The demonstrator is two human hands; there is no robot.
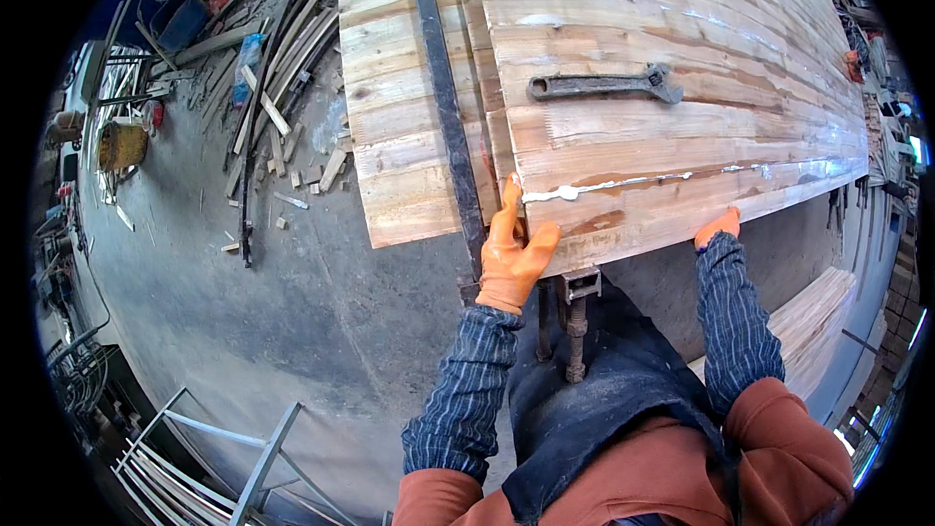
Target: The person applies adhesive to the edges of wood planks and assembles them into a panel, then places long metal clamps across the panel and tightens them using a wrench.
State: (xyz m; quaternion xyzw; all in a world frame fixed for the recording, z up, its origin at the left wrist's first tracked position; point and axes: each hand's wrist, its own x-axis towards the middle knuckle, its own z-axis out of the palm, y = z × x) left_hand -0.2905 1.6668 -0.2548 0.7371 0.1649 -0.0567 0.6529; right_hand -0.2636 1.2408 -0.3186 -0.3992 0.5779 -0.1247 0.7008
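Note:
A wide panel of pale wooden boards [604, 141] lies before me, with a line of white glue [570, 193] squeezed out along a seam near its front edge. At its left end is my left hand [511, 263] in an orange glove, index finger stretched along the end and thumb spread near the front corner; the other fingers are mostly hidden. My right hand [719, 227], gloved too, is closed over the front edge farther right, its fingertips hidden. An adjustable wrench [609, 85] rests on top of the panel.
A dark metal bar [443, 102] crosses a second wooden panel [404, 175] on the left. A screw clamp [577, 321] projects below the front edge, close to my apron [614, 370]. Wood offcuts [292, 151] litter the floor; a metal frame [263, 458] stands lower left. Stacked boards [813, 326] lie right.

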